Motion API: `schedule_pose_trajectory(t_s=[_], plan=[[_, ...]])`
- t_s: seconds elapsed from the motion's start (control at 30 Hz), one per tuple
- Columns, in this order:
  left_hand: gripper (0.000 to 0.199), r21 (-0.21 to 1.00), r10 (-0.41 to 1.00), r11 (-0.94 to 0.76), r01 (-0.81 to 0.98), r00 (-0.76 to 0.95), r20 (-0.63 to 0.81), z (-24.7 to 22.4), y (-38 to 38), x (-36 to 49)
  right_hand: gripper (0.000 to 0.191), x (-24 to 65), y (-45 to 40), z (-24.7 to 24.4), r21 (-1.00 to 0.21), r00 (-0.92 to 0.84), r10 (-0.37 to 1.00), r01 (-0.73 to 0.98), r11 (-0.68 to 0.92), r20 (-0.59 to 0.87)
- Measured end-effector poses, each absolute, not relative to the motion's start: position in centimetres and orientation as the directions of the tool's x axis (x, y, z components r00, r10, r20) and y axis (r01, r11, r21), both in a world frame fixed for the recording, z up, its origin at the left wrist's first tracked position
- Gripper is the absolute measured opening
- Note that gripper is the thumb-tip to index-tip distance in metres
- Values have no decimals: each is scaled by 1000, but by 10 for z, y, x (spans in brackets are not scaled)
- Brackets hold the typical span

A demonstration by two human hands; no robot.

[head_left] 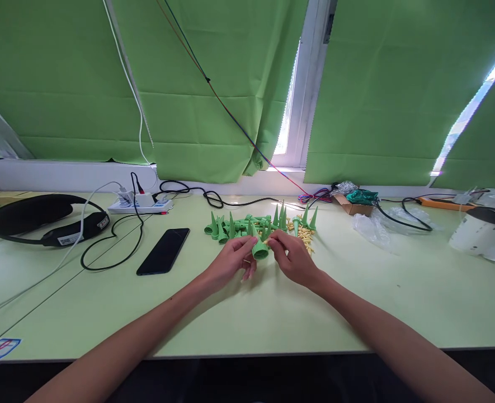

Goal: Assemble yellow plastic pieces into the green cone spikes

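Observation:
My left hand (pixel 237 254) grips a green plastic spike (pixel 259 250) with a hollow, flared end facing me. Close to the spike's right side, my right hand (pixel 291 254) is closed in a pinch; a tiny yellowish bit seems to show at its fingertips, too small to be sure of. Behind both hands lies a pile of similar green spikes (pixel 241 225), some standing point up and others on their sides. Small beige pieces (pixel 306 238) are heaped at the pile's right, with a few green spikes (pixel 313 219) standing among them.
A black phone (pixel 163 252) lies left of my hands. Further left are a black band-shaped device (pixel 33 221), cables and a white power strip (pixel 140 204). At the right stand a small cardboard box (pixel 350 206), clear plastic bags (pixel 373 229) and a white container (pixel 480 232).

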State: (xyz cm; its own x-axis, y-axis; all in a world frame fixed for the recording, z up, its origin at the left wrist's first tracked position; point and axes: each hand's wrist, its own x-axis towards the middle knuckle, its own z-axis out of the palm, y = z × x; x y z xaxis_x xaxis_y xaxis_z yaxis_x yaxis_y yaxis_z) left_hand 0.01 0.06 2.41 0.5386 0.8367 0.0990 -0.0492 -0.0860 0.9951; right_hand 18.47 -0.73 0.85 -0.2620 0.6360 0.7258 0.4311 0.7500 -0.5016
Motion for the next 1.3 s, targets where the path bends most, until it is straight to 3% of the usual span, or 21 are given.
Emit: schedule_pose_trajectory(t_s=[0.13,0.37,0.47,0.63,0.8,0.97,1.13,1.3], plan=[[36,951,843,-299,76,488,226,25,-3,-3,30,185,-7,8,-514,-273,655,441,736,704],[26,755,770,-617,221,367,522,15,-4,0,34,184,-4,6,-498,-261,653,469,730,711],[23,768,801,-590,247,298,520,14,-5,2,33,183,-4,7,-516,-215,661,473,714,718],[32,876,896,-434,209,204,395,18,-5,4,27,182,-6,9,-538,-120,657,475,696,744],[56,957,916,-251,144,355,187,24,-2,3,23,182,-7,10,-521,-140,643,470,712,753],[53,999,892,-38,21,451,25,23,2,2,23,183,-6,9,-536,-194,660,443,719,725],[49,998,867,-67,-6,495,61,21,1,0,22,185,-5,8,-547,-204,667,429,719,716],[34,962,872,-261,84,448,197,18,0,-2,26,185,-5,8,-543,-213,670,437,717,711]])
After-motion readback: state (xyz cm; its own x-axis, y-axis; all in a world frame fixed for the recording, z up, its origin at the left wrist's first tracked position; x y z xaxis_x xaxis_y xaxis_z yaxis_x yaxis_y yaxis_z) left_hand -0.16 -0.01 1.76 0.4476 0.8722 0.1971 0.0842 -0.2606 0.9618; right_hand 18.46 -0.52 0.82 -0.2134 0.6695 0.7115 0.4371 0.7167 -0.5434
